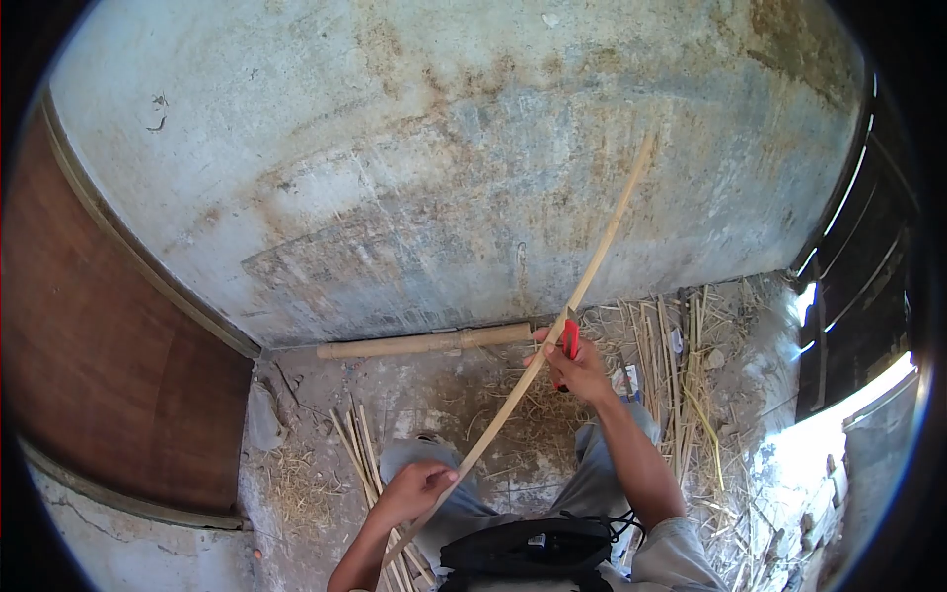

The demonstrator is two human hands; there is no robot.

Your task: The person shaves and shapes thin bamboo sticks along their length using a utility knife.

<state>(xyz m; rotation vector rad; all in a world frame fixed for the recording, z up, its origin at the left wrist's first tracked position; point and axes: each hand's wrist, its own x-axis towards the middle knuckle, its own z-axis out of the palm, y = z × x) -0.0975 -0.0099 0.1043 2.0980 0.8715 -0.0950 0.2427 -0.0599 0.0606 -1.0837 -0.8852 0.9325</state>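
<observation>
Nearest, a black waist bag [528,543] sits just right of the bamboo strip's [513,400] near end, worn at the waist, presumably to leave both hands free. The left hand [419,490] has its fingers closed in a pinch on the strip's lower part, probably to steady it. Left of that end, loose bamboo slats [360,449] lean together, likely to be within reach. Farther along the strip, the right hand's [575,370] fingers curl firmly round a red-handled knife [570,340], its blade at the strip's edge; fingertips behind the strip seem to back it against the blade. The strip slants up and away, its far end unsupported. Beyond its middle, to the left, a bamboo pole [424,343] lies along the wall's [395,148] foot, apparently out of the way
</observation>
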